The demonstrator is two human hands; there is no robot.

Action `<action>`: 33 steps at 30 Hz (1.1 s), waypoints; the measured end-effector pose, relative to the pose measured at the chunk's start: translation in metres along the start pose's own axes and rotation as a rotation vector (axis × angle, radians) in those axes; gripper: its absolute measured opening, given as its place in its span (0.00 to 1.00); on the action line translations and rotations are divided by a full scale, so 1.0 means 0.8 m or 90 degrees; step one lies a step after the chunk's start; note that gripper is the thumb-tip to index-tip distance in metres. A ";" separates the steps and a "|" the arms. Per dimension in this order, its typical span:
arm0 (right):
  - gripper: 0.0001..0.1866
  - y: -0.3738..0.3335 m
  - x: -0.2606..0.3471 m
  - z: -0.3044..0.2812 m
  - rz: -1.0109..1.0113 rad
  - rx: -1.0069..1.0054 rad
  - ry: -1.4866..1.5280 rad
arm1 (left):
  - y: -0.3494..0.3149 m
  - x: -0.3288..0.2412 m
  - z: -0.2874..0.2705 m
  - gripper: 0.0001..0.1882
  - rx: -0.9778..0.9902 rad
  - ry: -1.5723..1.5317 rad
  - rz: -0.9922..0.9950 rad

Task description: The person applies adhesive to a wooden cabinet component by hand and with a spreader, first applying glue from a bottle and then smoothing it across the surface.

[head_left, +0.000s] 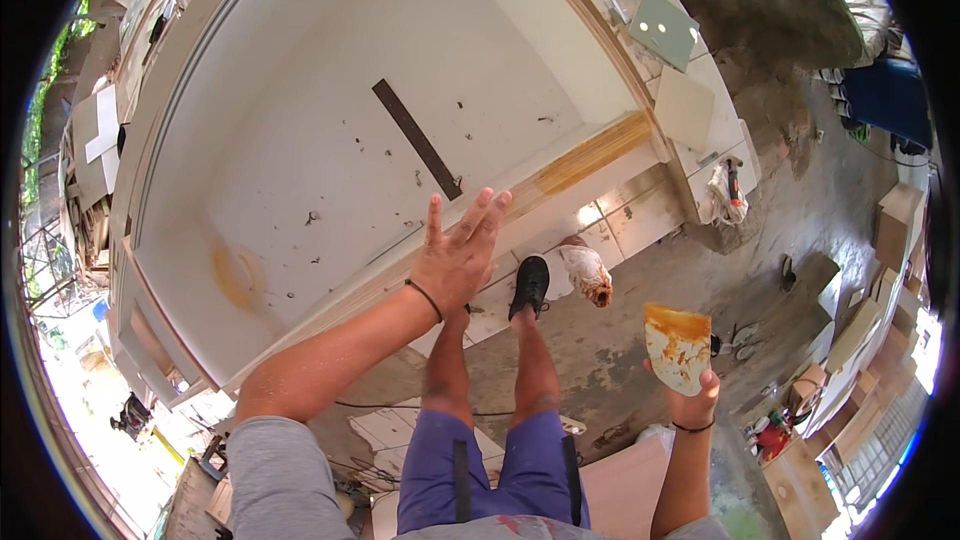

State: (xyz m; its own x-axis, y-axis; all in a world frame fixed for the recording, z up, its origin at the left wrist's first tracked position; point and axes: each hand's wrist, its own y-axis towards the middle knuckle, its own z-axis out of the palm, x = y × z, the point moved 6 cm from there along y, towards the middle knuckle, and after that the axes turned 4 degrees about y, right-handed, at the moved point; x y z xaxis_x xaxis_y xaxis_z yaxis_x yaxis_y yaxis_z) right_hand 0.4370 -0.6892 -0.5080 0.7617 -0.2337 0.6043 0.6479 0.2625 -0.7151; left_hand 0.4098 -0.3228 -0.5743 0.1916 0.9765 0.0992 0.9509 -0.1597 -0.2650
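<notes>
My left hand [462, 255] reaches over the near wooden edge of a large white open cabinet carcass [290, 130], its fingers stretched out and holding nothing. Whether the palm touches the edge is hard to see. In my right hand [692, 398], raised at the right, is an off-white putty spreader [680, 348] smeared with orange-brown paste along its top. An amber streak [590, 155] of similar colour coats the near edge, right of my left hand. Inside the carcass lies a dark narrow strip [415, 137] among small dark crumbs. An amber stain [235, 272] marks its left side.
A tiled ledge [690, 165] beyond the right side carries a green board [663, 30], a beige panel [683, 112] and a red-and-black handled tool [735, 180]. A stained, wrapped bundle [586, 272] sits beside my shoe [531, 285]. Wood panels [880, 310] lean at the far right.
</notes>
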 end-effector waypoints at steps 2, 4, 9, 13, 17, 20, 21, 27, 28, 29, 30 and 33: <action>0.51 0.001 0.006 0.011 0.012 -0.011 -0.020 | -0.006 0.003 -0.007 0.36 0.019 -0.178 0.058; 0.51 0.000 0.008 0.014 0.001 -0.013 -0.021 | 0.006 0.015 -0.013 0.37 -0.042 -0.313 0.046; 0.51 0.004 0.000 0.033 0.002 -0.019 -0.018 | 0.093 0.032 -0.006 0.43 -0.108 -0.615 -0.019; 0.51 0.007 -0.002 0.037 0.009 -0.006 -0.015 | 0.146 0.008 0.006 0.44 -0.057 -0.634 0.008; 0.50 0.007 -0.003 0.040 0.001 -0.014 -0.006 | 0.162 0.002 0.004 0.42 -0.051 -0.564 0.062; 0.50 0.010 -0.007 0.045 0.003 0.002 0.010 | 0.169 0.003 -0.010 0.40 -0.075 -0.531 0.089; 0.50 0.011 -0.006 0.047 0.003 0.004 0.011 | 0.167 0.009 -0.015 0.40 -0.075 -0.530 0.089; 0.49 0.004 0.003 0.040 -0.017 0.033 0.034 | 0.037 0.036 -0.015 0.40 -0.239 -0.337 0.053; 0.48 0.003 0.007 0.034 -0.038 0.048 0.096 | 0.007 0.023 -0.004 0.41 -0.233 -0.270 0.025; 0.46 0.000 0.006 0.030 -0.047 0.059 0.157 | -0.027 0.011 0.009 0.41 -0.217 -0.272 0.018; 0.46 0.000 0.006 0.033 -0.037 0.064 0.159 | -0.049 0.003 0.028 0.42 -0.110 -0.237 0.002; 0.46 -0.003 0.010 0.034 -0.069 0.034 0.170 | -0.080 -0.008 0.046 0.43 0.044 -0.133 -0.022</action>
State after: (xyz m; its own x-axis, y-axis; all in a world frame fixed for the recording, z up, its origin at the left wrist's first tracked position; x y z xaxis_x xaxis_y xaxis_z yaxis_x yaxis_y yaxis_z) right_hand 0.4414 -0.6661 -0.4917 0.6638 -0.4993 0.5568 0.7299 0.2702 -0.6279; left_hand 0.3388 -0.3134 -0.5931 0.0975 0.9912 -0.0895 0.9356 -0.1220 -0.3314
